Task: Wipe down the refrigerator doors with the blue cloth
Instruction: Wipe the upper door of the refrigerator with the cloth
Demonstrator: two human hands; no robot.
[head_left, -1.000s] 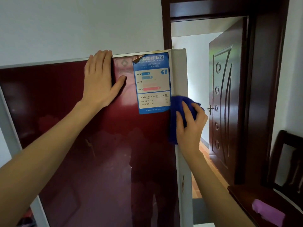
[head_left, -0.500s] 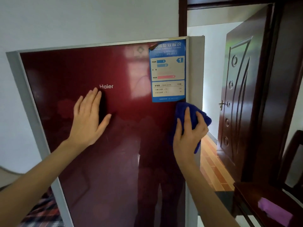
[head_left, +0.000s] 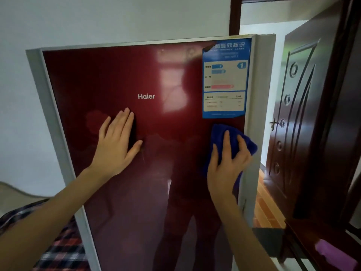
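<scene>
Since 1 second ago the left hand [head_left: 117,145] has slid down from the top edge of the refrigerator door [head_left: 109,79]. It now lies flat on the red glass, well to the left of the grip and just below the Haier logo [head_left: 146,96], with the fingers straight and together and the thumb spread. The right hand [head_left: 226,165] has also dropped. The blue cloth [head_left: 219,133] was beside the lower corner of the energy label [head_left: 224,79] and now sits just beneath it. The fingers curl over the bunched cloth and press it to the glass, and the thumb is out to the left.

Right of the grip, a fold of cloth overhangs the door's grey edge strip [head_left: 252,106]. Past that strip is an open doorway with a dark carved wooden door [head_left: 304,114] and its handle [head_left: 274,123]. Below and right of the grip, a purple cloth-like thing [head_left: 336,253] lies on a dark wooden surface [head_left: 312,231]. Far down to the left, past the left forearm, is plaid fabric [head_left: 58,241]. The glass below the grip shows the person's dim reflection.
</scene>
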